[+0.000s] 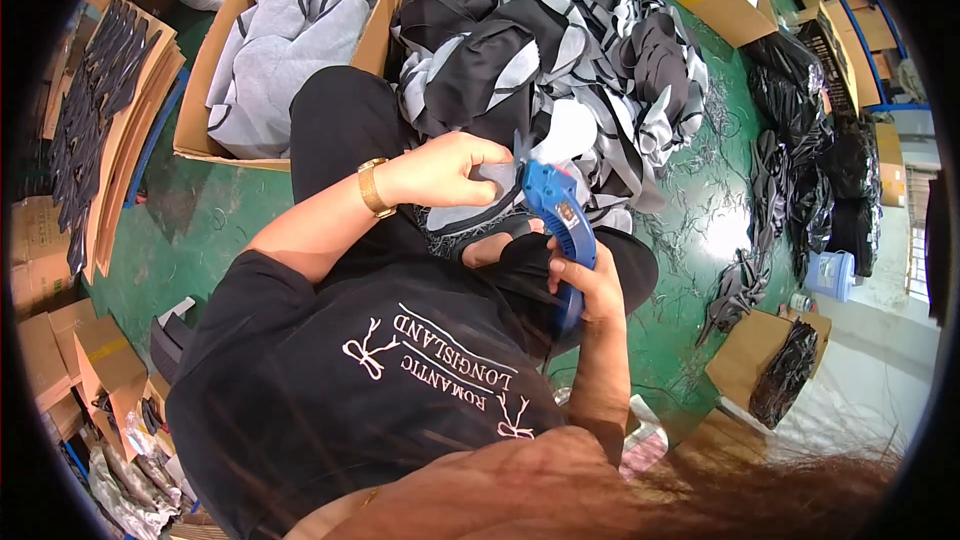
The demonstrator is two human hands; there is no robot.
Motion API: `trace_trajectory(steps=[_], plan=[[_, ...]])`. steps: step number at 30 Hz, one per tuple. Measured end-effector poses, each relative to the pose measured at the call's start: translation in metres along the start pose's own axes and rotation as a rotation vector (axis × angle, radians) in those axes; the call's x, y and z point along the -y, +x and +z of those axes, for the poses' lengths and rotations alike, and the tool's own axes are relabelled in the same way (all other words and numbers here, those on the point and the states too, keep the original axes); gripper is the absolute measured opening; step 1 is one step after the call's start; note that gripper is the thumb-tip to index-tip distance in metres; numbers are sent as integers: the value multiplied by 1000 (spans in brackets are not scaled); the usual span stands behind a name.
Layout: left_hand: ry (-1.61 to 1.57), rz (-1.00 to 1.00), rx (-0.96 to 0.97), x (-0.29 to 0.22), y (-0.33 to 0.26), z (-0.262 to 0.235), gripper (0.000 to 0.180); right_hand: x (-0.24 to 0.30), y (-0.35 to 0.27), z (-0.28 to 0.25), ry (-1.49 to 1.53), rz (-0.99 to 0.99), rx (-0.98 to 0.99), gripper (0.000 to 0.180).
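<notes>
A seated worker's left hand pinches a grey-and-black fabric piece while the right hand grips a blue trimming tool, a large untrimmed-looking heap waiting ahead.

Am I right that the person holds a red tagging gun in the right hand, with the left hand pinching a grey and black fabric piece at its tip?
Not quite: the tagging gun is blue, not red, as the head view shows. The rest holds: the right hand grips it, and the left hand pinches the grey and black fabric piece at its tip.
</notes>
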State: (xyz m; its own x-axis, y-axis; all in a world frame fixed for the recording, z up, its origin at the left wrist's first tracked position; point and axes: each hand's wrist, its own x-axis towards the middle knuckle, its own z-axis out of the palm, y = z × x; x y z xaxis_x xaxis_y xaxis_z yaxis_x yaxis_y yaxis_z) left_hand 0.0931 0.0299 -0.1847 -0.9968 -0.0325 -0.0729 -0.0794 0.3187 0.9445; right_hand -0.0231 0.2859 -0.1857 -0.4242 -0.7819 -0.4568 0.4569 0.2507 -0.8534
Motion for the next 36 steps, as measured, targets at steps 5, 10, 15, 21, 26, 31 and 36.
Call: trace_trajectory(steps=[5, 10, 15, 21, 26, 31, 36], plan=[[-314, -144, -48, -17, -2, -4, 26, 5, 16, -7, 206, -143, -52, 41], [-524, -39, -509, 21, -20, -43, 24, 7, 20, -38, 380, -295, -115, 39], [-805, 142, -1215, 56, -95, -146, 28, 4, 24, -66, 424, -318, -169, 40], [-422, 184, -1384, 34, -111, -133, 44, -13, 32, -96, 529, -326, -251, 39], [-282, 1197, 378, -86, -77, -127, 19, -18, 38, -102, 669, -319, -200, 39], [-182, 1344, 368, -110, -96, -110, 21, -17, 40, -102, 691, -339, -176, 42], [-297, 1169, 409, -104, 40, -54, 21, -18, 41, -99, 674, -336, -206, 43]])
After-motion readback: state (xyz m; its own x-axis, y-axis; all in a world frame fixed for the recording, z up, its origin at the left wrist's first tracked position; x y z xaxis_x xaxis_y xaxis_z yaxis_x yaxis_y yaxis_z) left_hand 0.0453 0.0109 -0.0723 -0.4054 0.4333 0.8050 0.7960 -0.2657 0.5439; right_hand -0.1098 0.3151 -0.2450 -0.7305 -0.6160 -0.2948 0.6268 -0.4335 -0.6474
